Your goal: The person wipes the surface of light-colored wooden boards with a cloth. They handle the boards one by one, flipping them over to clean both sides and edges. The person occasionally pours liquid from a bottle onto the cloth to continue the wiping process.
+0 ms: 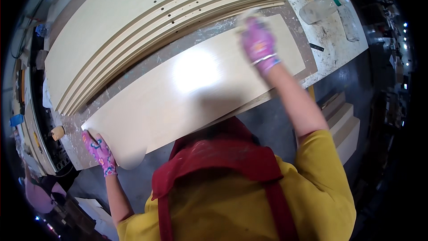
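Note:
A long, pale wooden board (156,102) with a glossy light reflection lies across the worktable in front of me. My left hand (101,154), in a pink floral glove, closes on the board's left end at its edge. Toward the far right end of the board is my right hand (259,44), gloved alike and blurred by motion. Its fingers are closed round a pale wad, apparently a cloth (248,16), pressed to the board's surface. The blur hides the wad's exact shape.
Behind the board rises a stack of pale wooden panels (107,49) with rows of dark holes. Clear plastic bottles (317,11) lie at the far right, and a dark stick-like object (316,47) is nearby. Boxy panels (342,127) stand below the table on the right.

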A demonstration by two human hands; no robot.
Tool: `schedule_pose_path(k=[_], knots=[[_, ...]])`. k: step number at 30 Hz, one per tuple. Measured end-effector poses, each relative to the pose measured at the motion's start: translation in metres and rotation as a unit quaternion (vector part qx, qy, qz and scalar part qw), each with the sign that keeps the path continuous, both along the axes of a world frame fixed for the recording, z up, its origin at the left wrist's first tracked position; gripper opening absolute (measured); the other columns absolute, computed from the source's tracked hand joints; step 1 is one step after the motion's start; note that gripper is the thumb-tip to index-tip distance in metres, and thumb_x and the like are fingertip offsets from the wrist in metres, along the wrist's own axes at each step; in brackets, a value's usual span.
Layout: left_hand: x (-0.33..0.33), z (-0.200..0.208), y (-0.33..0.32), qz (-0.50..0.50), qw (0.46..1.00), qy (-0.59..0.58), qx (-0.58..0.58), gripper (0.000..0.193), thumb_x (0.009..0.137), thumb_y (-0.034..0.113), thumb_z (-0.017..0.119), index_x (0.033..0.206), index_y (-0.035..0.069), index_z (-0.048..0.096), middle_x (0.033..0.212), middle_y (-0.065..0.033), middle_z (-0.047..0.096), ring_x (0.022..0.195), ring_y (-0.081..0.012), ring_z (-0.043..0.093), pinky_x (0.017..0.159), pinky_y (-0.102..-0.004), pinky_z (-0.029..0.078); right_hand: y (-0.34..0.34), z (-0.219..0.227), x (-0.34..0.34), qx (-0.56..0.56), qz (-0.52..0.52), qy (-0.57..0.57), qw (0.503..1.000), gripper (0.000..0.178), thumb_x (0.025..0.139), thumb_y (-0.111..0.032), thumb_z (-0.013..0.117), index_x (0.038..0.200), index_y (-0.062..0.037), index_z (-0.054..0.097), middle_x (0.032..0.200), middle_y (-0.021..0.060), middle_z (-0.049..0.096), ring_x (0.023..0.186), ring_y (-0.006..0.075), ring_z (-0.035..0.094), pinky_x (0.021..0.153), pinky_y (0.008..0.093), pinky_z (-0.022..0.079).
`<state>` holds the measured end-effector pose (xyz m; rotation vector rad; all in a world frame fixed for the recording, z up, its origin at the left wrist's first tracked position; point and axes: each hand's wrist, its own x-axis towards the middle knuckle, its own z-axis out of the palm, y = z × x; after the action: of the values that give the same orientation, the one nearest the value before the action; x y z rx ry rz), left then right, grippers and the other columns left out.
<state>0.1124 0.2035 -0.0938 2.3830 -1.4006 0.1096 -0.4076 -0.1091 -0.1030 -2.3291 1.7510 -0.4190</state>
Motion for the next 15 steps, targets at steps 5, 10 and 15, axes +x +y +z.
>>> schedule_pose_path(k=[5,10,15], knots=[[-0.002,0.011,-0.012,-0.025,0.997,-0.042,0.066,0.049,0.093,0.013,0.047,0.14,0.001,0.041,0.145,-0.0208,0.037,0.137,-0.0354,0.03,0.114,-0.0428,0.021,0.1,-0.004,0.156,-0.003,0.035,-0.192,0.981,0.026,0.085,-0.016,0.052,0.108,-0.0063,0.059,0.102,0.016,0.063,0.094,0.0258,0.062,0.088,0.0402,0.048],[-0.006,0.019,-0.003,-0.055,0.997,-0.032,0.043,0.048,0.093,0.012,0.047,0.14,0.002,0.041,0.145,-0.02,0.037,0.137,-0.0349,0.031,0.113,-0.0433,0.021,-0.007,0.034,-0.001,0.066,-0.075,0.02,0.995,0.02,0.092,-0.016,0.046,0.105,-0.005,0.058,0.099,0.0106,0.062,0.087,0.0226,0.061,0.078,0.0336,0.051],[-0.001,0.018,-0.01,-0.049,0.997,-0.032,0.049,0.049,0.093,0.011,0.047,0.141,0.002,0.039,0.146,-0.0203,0.035,0.137,-0.0345,0.03,0.113,-0.0424,0.021,0.061,0.003,0.131,-0.021,0.076,0.136,0.987,0.026,0.083,-0.015,0.056,0.106,-0.0026,0.058,0.089,0.0155,0.064,0.081,0.0271,0.063,0.078,0.0385,0.05]])
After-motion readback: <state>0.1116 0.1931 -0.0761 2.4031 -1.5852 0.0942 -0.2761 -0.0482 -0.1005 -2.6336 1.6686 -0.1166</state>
